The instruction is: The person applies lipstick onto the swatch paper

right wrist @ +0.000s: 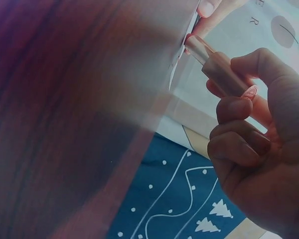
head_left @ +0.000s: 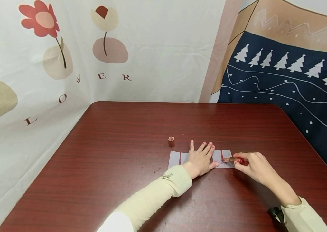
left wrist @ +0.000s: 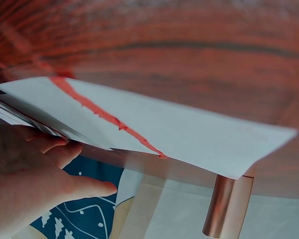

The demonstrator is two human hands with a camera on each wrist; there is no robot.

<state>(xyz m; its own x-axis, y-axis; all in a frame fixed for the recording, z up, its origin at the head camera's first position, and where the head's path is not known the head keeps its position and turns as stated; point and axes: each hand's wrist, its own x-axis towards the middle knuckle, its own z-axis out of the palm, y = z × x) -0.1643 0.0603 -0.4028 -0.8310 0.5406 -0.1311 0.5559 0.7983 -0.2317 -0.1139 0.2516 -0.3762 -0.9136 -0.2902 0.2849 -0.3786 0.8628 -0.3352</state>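
Observation:
My right hand (head_left: 257,167) pinches a copper-coloured lipstick (head_left: 233,159) between thumb and fingers. In the right wrist view the lipstick's red tip meets the edge of the white paper. Spread flat over the paper's middle, my left hand (head_left: 201,160) has its fingers straight and covers part of it. White paper (head_left: 173,157) shows on both sides of that hand, with a red line across each visible part; whether it is one sheet or more I cannot tell. Behind the paper's left end stands the lipstick cap (head_left: 171,141), copper-coloured and hollow, its opening facing up.
The dark red wooden table (head_left: 123,135) bears a few small reddish specks left of the paper. A white curtain with printed flowers (head_left: 163,48) hangs behind and at the left. At the right is a navy cloth with white trees (head_left: 282,77).

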